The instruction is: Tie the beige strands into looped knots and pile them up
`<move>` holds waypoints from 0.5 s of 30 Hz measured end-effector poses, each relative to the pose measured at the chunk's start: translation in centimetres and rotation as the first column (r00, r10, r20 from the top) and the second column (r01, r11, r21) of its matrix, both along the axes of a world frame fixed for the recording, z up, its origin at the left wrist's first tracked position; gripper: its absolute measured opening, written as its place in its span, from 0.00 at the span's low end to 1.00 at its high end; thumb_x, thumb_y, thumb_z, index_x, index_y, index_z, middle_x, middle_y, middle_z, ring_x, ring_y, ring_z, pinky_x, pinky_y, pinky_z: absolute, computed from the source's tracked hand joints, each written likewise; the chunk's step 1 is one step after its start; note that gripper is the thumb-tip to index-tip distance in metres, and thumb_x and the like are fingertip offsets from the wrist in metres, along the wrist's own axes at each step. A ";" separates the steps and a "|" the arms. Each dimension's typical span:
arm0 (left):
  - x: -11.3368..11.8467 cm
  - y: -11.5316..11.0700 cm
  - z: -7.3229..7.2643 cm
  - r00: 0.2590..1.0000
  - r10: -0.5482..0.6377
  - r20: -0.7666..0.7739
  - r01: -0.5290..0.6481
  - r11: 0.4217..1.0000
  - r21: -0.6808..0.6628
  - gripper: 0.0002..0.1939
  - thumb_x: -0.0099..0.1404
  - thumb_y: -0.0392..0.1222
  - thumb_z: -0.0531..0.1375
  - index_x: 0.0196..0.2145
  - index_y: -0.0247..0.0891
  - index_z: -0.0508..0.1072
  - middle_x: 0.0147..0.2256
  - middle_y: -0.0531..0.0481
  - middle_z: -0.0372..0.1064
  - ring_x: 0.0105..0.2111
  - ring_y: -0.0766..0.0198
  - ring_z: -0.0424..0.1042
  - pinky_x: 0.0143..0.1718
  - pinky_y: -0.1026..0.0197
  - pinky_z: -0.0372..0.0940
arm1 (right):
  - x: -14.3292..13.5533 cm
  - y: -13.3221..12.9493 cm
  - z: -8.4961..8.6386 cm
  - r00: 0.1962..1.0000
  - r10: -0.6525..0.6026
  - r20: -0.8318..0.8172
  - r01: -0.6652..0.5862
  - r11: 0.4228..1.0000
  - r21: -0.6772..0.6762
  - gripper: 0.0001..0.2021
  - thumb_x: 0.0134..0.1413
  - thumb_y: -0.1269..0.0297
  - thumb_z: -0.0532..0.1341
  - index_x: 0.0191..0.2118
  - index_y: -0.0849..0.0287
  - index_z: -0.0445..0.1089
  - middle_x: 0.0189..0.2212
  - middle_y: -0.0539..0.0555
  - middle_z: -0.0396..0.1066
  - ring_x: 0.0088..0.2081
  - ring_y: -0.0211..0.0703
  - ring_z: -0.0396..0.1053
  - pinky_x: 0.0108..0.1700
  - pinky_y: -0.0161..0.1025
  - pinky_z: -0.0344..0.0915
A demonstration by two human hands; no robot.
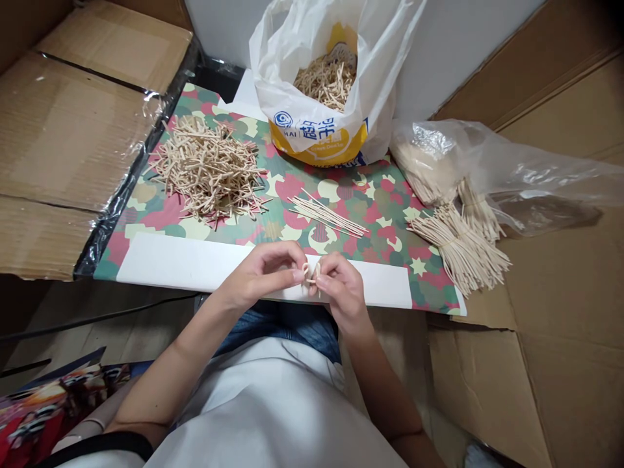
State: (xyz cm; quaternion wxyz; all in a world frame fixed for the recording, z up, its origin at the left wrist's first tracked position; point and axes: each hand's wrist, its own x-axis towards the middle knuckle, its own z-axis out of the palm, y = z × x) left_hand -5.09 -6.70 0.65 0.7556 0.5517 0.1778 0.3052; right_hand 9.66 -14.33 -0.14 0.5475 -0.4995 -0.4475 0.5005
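Note:
My left hand point(280, 268) and my right hand point(341, 286) meet over the front edge of the table. Between their fingertips is a thin cream cord point(311, 281), bent into small loops; each hand pinches one side of it. Its exact shape is partly hidden by the fingers. Just beyond my hands lies a small row of straight cream cords point(329, 216). To the left sits a large loose pile of short, bent or knotted cream pieces point(209, 166).
A white and yellow plastic bag point(316, 140) holding many similar pieces stands at the back. On the right are tied bundles of cords point(463, 244) beside a clear plastic bag point(433, 156). Cardboard point(63, 130) flanks the patterned tabletop point(273, 227), which has a white strip point(195, 260) along its front.

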 end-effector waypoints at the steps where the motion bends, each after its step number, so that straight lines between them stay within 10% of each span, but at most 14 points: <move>1: 0.1 -0.1 0.1 0.997 0.043 -0.067 -0.041 0.998 0.040 0.07 0.59 0.40 0.61 0.27 0.34 0.68 0.24 0.52 0.65 0.26 0.68 0.65 0.29 0.66 0.59 | 0.0 -0.1 -0.1 0.983 -0.068 0.170 0.050 0.993 0.107 0.06 0.52 0.65 0.57 0.26 0.55 0.60 0.22 0.48 0.63 0.26 0.40 0.62 0.32 0.40 0.57; 6: 0.0 -0.2 1.0 0.934 0.157 -0.321 -0.032 0.932 0.361 0.04 0.57 0.37 0.60 0.27 0.34 0.71 0.26 0.51 0.66 0.29 0.67 0.64 0.33 0.65 0.58 | 0.7 -0.1 0.3 0.617 -0.300 0.728 -0.146 0.865 0.480 0.05 0.49 0.72 0.57 0.27 0.55 0.61 0.20 0.49 0.65 0.26 0.41 0.58 0.31 0.41 0.51; 15: -0.4 0.3 2.0 0.837 0.186 -0.514 0.216 0.751 0.624 0.05 0.59 0.38 0.56 0.30 0.36 0.71 0.28 0.51 0.69 0.32 0.62 0.65 0.35 0.63 0.57 | 2.6 0.9 1.7 0.525 0.003 0.851 -0.356 0.909 0.217 0.08 0.51 0.71 0.54 0.23 0.56 0.58 0.18 0.48 0.62 0.24 0.39 0.55 0.30 0.39 0.49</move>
